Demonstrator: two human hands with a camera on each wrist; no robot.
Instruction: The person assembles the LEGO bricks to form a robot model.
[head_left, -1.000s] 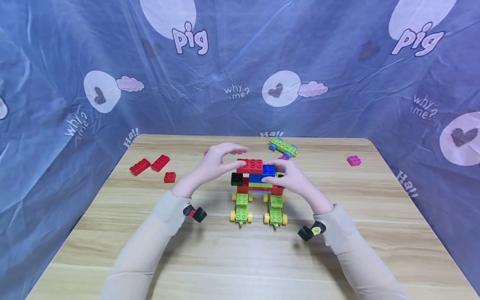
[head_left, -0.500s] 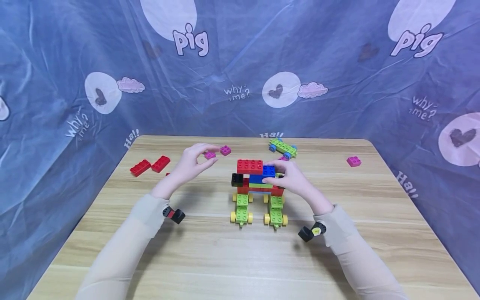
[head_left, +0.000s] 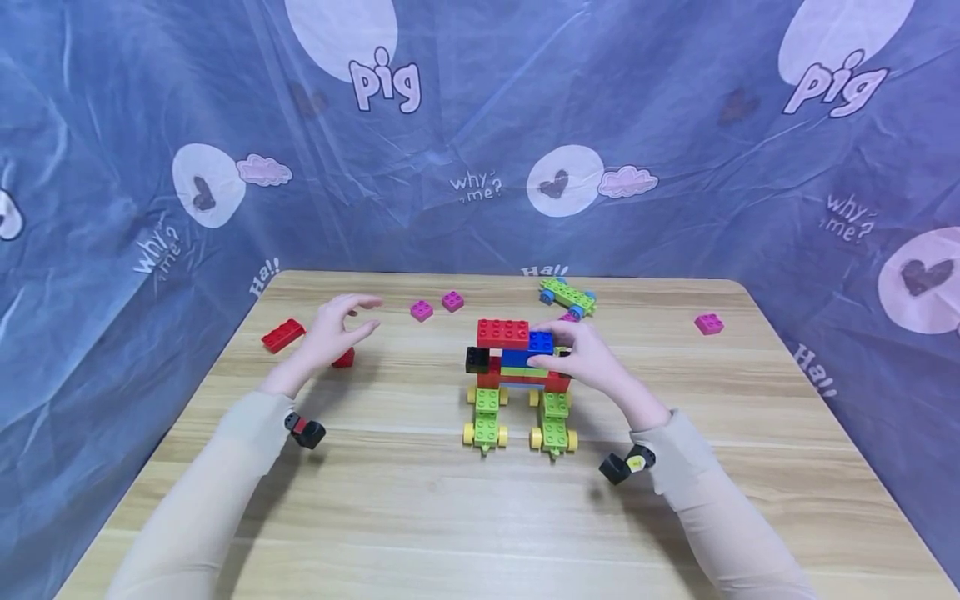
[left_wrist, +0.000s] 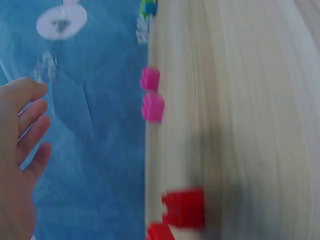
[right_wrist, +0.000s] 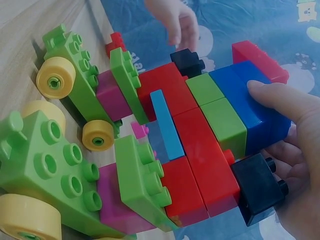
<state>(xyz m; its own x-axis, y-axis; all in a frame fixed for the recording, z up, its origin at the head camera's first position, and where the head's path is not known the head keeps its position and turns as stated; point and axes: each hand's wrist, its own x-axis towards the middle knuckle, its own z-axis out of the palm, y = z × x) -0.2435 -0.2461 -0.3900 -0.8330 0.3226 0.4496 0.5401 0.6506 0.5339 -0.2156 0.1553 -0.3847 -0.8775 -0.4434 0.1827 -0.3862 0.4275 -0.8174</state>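
A toy brick model (head_left: 517,358) stands on two green wheeled bases with yellow wheels. Its upper part has red, lime and blue bricks, a black brick on each side, and a long red brick (head_left: 502,333) on top. My right hand (head_left: 588,360) grips the model at its blue bricks (right_wrist: 245,105), thumb on the near face and fingers behind. To the left, my left hand (head_left: 330,333) hovers over the table with nothing in it, fingers loosely bent. Just below it lies a small red brick (head_left: 344,358), partly covered by the hand.
A long red brick (head_left: 283,335) lies farther left on the wooden table (head_left: 450,517). Two pink bricks (head_left: 422,311) sit at the back. A lime car base (head_left: 567,297) with blue wheels stands behind the model, and another pink brick (head_left: 708,323) lies far right.
My left hand has let go of the top red brick and moved left, past the pink bricks, to above the loose red bricks. The right hand has kept its grip on the model.
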